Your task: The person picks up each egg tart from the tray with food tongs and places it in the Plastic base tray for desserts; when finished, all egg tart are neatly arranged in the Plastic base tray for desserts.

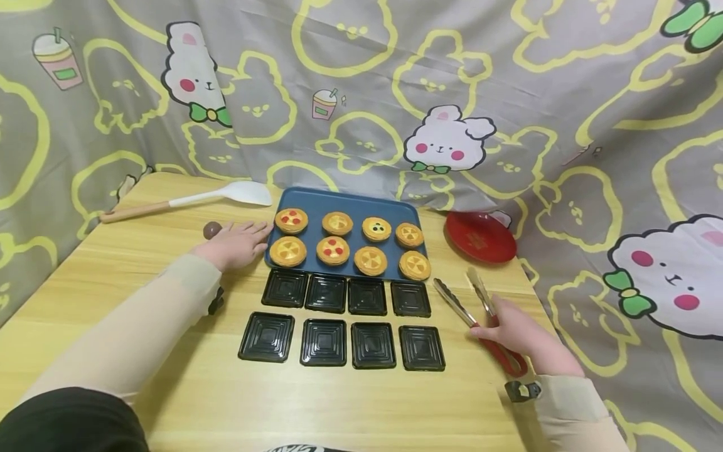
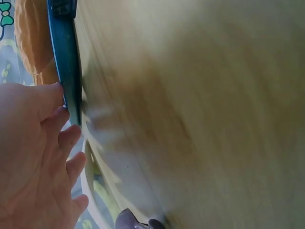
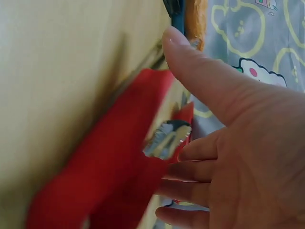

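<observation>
My left hand (image 1: 240,246) reaches to the left side of a blue baking tray (image 1: 350,202), its fingers extended. In the left wrist view, the thumb and fingertips are right at the edge of the tray (image 2: 70,67). Two rows of tarts (image 1: 333,251), some with red or dark toppings, sit on the tray. My right hand (image 1: 516,329) straddles red-handled metal tongs (image 1: 511,359), whose arms are spread. In the right wrist view, my thumb and fairly straight fingers lie on opposite sides of the tongs (image 3: 114,138).
Two rows of square black plastic trays (image 1: 324,342) lie in front of the baking tray. A white spatula (image 1: 248,192) with a wooden handle lies at the back left. A small brown round object (image 1: 212,230) is beside my left hand; a red plate (image 1: 480,237) stands at the back right.
</observation>
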The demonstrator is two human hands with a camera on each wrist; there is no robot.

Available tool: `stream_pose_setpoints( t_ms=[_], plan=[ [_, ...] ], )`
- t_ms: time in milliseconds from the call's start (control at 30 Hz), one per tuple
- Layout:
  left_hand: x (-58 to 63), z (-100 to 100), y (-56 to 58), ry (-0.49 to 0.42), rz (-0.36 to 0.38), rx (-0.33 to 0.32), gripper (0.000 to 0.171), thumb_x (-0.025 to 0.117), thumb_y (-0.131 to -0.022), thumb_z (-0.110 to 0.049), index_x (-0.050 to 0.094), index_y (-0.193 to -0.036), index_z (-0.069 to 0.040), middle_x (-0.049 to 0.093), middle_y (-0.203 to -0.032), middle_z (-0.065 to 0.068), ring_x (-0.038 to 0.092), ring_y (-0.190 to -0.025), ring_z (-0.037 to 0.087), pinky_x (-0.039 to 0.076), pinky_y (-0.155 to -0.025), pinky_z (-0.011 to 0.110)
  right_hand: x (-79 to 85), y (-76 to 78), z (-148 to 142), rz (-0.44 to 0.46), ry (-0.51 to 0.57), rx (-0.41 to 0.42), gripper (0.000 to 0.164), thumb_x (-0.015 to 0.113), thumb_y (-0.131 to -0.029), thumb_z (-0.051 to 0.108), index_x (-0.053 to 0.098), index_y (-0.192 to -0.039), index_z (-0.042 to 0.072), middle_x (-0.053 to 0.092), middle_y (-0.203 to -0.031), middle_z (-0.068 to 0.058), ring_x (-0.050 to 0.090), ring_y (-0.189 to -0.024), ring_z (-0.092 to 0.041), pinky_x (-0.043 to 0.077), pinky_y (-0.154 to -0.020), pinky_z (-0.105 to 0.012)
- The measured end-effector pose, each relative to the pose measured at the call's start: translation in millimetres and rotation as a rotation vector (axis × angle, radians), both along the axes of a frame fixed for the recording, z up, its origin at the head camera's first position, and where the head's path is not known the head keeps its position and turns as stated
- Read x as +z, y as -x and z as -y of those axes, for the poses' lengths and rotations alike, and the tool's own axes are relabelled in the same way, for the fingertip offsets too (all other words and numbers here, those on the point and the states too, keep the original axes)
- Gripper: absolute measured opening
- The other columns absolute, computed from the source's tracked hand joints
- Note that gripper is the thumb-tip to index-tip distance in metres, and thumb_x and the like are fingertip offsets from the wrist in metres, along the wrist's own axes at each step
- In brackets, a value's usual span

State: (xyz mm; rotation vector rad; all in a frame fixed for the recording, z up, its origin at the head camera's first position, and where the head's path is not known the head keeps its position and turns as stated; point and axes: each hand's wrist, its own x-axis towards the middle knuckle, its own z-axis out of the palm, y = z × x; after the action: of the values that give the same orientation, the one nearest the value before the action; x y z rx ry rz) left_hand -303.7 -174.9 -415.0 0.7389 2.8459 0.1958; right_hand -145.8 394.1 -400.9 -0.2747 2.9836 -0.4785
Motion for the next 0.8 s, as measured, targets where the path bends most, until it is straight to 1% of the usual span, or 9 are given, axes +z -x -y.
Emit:
stream_pose_setpoints(
  t_ms=[67, 167, 233, 367, 467, 567, 633, 733, 800],
  plan=[
    [-2.1, 0, 1.3, 0.0, 0.001, 0.0, 0.059, 0.036, -0.108, -0.031, 0.021, -0.157, -0.004, 0.022, -0.16, 0.02, 0.018, -0.145, 0.044, 0.005, -0.113, 0.068, -3.5, 1.0, 1, -0.013, 0.001, -0.007, 0.078, 0.085, -0.073, 0.049, 0.052, -0.117, -0.007, 0.057, -0.091, -0.012, 0.055, -0.086, -0.028, 0.047, -0.077, -0.046],
    [-3.3, -1, 2.1, 0.0, 0.009, 0.005, 0.058, 0.036, -0.108, -0.031, 0.02, -0.157, -0.005, 0.022, -0.16, 0.019, 0.017, -0.145, 0.043, 0.005, -0.113, 0.067, -6.4, 3.0, 2, -0.016, 0.009, -0.027, 0.08, 0.086, -0.073, 0.046, 0.051, -0.121, -0.007, 0.057, -0.092, -0.014, 0.055, -0.087, -0.029, 0.047, -0.078, -0.047],
    [-3.0, -2, 2.3, -0.004, 0.016, 0.012, 0.058, 0.036, -0.107, -0.03, 0.02, -0.157, -0.005, 0.023, -0.16, 0.019, 0.017, -0.145, 0.044, 0.005, -0.113, 0.068, -7.3, 4.9, 2, -0.019, 0.001, -0.037, 0.074, 0.086, -0.074, 0.043, 0.052, -0.117, -0.006, 0.055, -0.088, -0.012, 0.054, -0.083, -0.028, 0.046, -0.074, -0.045],
    [-0.1, -4, -0.2, -0.022, 0.04, 0.032, 0.057, 0.035, -0.107, -0.028, 0.02, -0.157, -0.003, 0.025, -0.158, 0.022, 0.018, -0.144, 0.045, 0.005, -0.113, 0.068, -8.5, 8.9, 2, -0.031, 0.001, -0.03, 0.051, 0.085, -0.078, 0.029, 0.055, -0.105, -0.002, 0.051, -0.08, -0.007, 0.051, -0.076, -0.023, 0.044, -0.068, -0.041],
    [-1.4, -5, -0.8, -0.04, 0.053, 0.035, 0.058, 0.034, -0.107, -0.028, 0.019, -0.156, -0.001, 0.025, -0.157, 0.025, 0.019, -0.143, 0.046, 0.005, -0.112, 0.069, -10.2, 10.7, -3, -0.025, 0.061, -0.038, 0.044, 0.082, -0.079, 0.02, 0.057, -0.107, -0.004, 0.057, -0.086, -0.012, 0.055, -0.079, -0.025, 0.047, -0.072, -0.042],
    [-5.1, -5, 0.0, -0.065, 0.069, 0.037, 0.058, 0.033, -0.107, -0.026, 0.017, -0.156, 0.0, 0.022, -0.158, 0.025, 0.019, -0.143, 0.046, 0.006, -0.112, 0.069, -9.6, 10.0, -11, -0.022, 0.155, -0.079, 0.058, 0.08, -0.082, 0.017, 0.053, -0.125, -0.011, 0.06, -0.103, -0.022, 0.06, -0.092, -0.033, 0.05, -0.08, -0.045],
    [-6.6, -5, 0.8, -0.084, 0.084, 0.036, 0.058, 0.032, -0.107, -0.025, 0.015, -0.156, 0.001, 0.02, -0.158, 0.025, 0.018, -0.144, 0.046, 0.009, -0.113, 0.068, -6.3, 9.7, -13, -0.032, 0.207, -0.102, 0.068, 0.079, -0.085, 0.019, 0.045, -0.134, -0.013, 0.056, -0.118, -0.028, 0.061, -0.099, -0.038, 0.053, -0.081, -0.046],
    [-6.0, -6, 0.3, -0.12, 0.097, 0.026, 0.058, 0.033, -0.107, -0.022, 0.014, -0.155, 0.004, 0.018, -0.158, 0.027, 0.017, -0.144, 0.046, 0.013, -0.115, 0.061, 1.8, 13.0, -8, -0.042, 0.257, -0.116, 0.073, 0.079, -0.086, 0.025, 0.044, -0.138, -0.01, 0.055, -0.122, -0.028, 0.063, -0.098, -0.039, 0.055, -0.071, -0.04],
    [-6.8, -4, 1.3, -0.137, 0.096, 0.015, 0.059, 0.032, -0.107, -0.022, 0.014, -0.155, 0.006, 0.017, -0.157, 0.029, 0.017, -0.143, 0.047, 0.014, -0.117, 0.058, 6.8, 17.8, -1, -0.054, 0.264, -0.106, 0.073, 0.08, -0.085, 0.031, 0.047, -0.137, -0.008, 0.058, -0.119, -0.025, 0.063, -0.097, -0.037, 0.055, -0.071, -0.039]
  ],
)
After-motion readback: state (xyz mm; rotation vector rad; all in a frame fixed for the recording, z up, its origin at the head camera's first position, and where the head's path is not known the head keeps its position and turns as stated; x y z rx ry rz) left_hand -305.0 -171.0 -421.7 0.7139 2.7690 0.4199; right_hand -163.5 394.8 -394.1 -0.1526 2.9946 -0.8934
